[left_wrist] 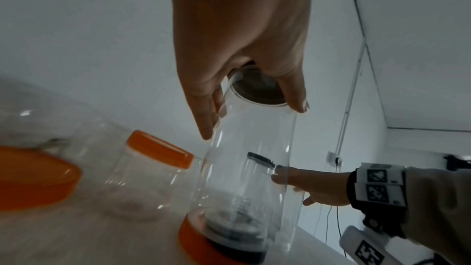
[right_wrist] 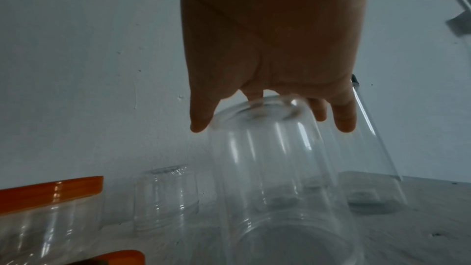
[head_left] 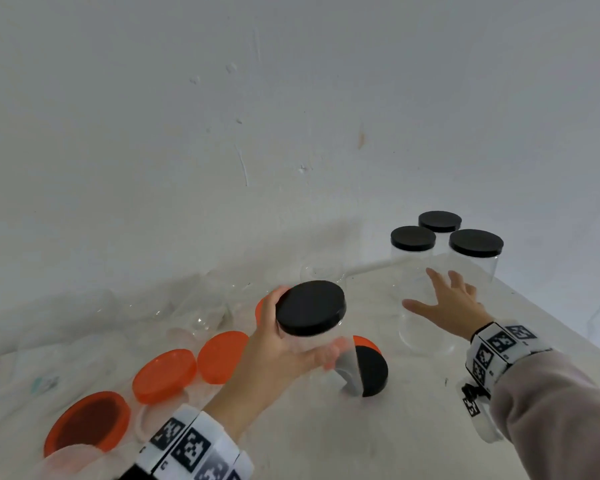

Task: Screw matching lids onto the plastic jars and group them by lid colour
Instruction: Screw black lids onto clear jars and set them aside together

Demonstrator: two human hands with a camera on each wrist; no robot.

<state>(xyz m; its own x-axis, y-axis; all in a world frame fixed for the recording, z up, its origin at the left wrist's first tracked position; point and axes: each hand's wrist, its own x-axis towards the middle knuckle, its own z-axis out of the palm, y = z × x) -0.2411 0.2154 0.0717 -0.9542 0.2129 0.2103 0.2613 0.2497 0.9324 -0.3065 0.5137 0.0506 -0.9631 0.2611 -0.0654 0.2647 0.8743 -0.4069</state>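
My left hand [head_left: 303, 332] grips a clear jar [head_left: 305, 341] just under its screwed-on black lid [head_left: 310, 308] and holds it tilted above the table. The left wrist view shows that hand [left_wrist: 254, 112] around the jar's neck [left_wrist: 254, 168]. My right hand [head_left: 421, 289] has straight, spread fingers over the mouth of a lidless clear jar [head_left: 426, 327]. In the right wrist view the thumb and fingers [right_wrist: 344, 122] flank that jar's rim [right_wrist: 262, 108]; contact is unclear. Three black-lidded jars [head_left: 413, 239] stand grouped at the back right.
A loose black lid [head_left: 373, 370] lies on an orange lid [head_left: 366, 341] below the held jar. More orange lids [head_left: 165, 374] and lidless clear jars [head_left: 201, 317] fill the left side. An orange-lidded jar [left_wrist: 160, 148] stands behind. The table edge [head_left: 551, 327] runs along the right.
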